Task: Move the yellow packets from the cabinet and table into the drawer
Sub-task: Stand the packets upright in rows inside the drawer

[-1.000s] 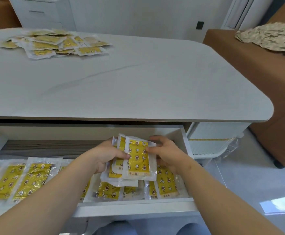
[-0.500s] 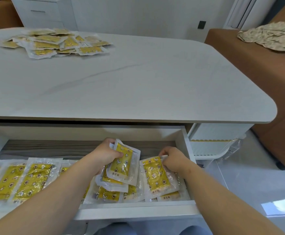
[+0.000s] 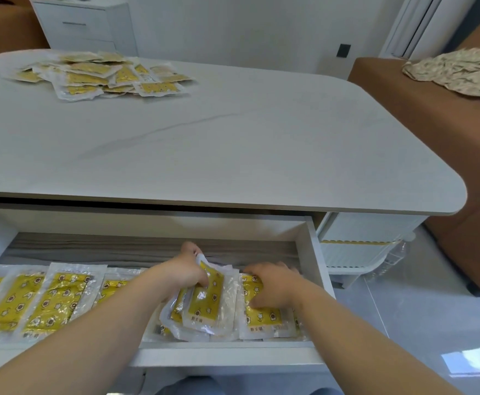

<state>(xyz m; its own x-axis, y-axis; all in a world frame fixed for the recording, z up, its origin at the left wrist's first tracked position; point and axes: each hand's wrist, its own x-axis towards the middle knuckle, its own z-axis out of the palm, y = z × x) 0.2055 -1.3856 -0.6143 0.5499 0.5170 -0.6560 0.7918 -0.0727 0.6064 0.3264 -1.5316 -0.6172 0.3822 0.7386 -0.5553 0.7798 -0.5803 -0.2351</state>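
Note:
The white drawer [image 3: 221,356] under the table stands pulled out, lined with rows of yellow packets [image 3: 53,300]. My left hand [image 3: 186,269] grips a small stack of yellow packets [image 3: 207,303] low in the drawer's right half. To its right, my right hand [image 3: 273,283] lies flat, fingers spread, pressing a single yellow packet [image 3: 264,315] down at the drawer's right end. A loose pile of yellow packets [image 3: 99,75] lies on the far left of the white table [image 3: 233,143].
A white cabinet [image 3: 84,27] stands behind the table at the back left. A brown sofa [image 3: 432,115] with a crumpled patterned cloth [image 3: 455,71] runs along the right. A white ribbed unit [image 3: 361,246] sits under the table's right end, on grey floor.
Both hands came down into the drawer. My right hand took one packet off the stack, laid it at the right end and now presses it flat; my left hand lowered the rest.

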